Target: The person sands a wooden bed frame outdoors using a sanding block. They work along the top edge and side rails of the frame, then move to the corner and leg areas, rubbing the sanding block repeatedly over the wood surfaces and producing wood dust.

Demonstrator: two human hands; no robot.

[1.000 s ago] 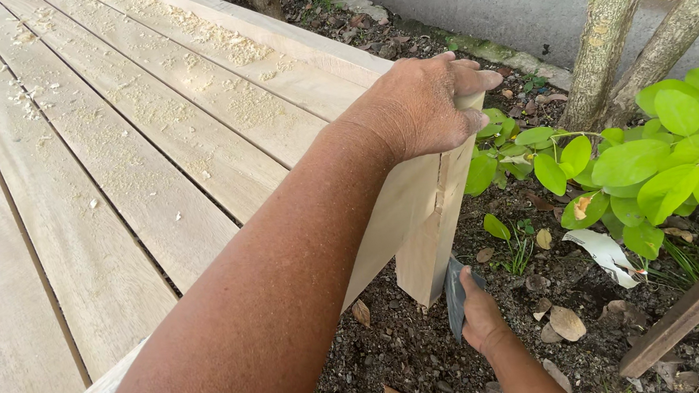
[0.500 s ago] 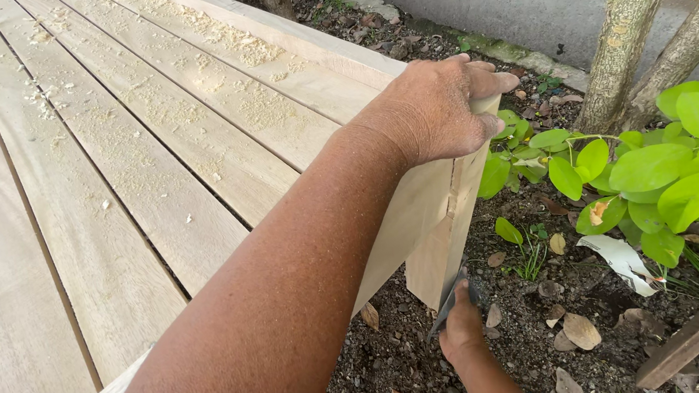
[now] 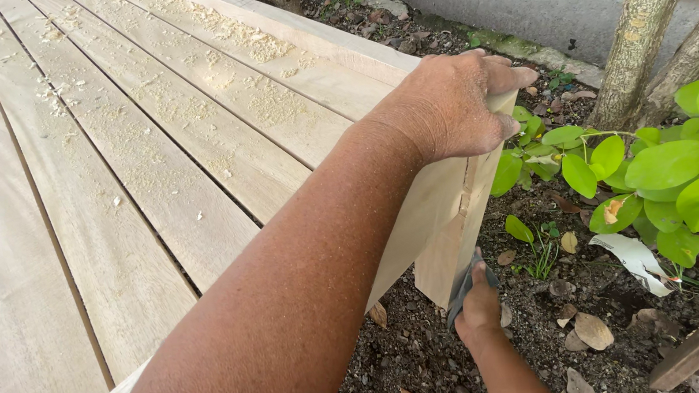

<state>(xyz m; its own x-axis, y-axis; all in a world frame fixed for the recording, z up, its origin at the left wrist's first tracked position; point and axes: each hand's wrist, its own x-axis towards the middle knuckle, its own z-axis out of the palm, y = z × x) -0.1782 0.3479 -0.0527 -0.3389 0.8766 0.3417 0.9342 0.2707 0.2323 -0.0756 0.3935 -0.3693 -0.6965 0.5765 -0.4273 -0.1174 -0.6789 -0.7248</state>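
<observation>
Only one view is supplied, taken from a camera worn on the head and tilted steeply downward and forward. The scene is looked at from above and close: the left forearm fills the lower middle of the picture, running from the bottom edge up to the left hand [image 3: 459, 107]. The slatted wooden deck [image 3: 83, 194] is seen on the left, receding away from the camera, and the soil bed [image 3: 558, 304] with leafy plants on the right.
</observation>
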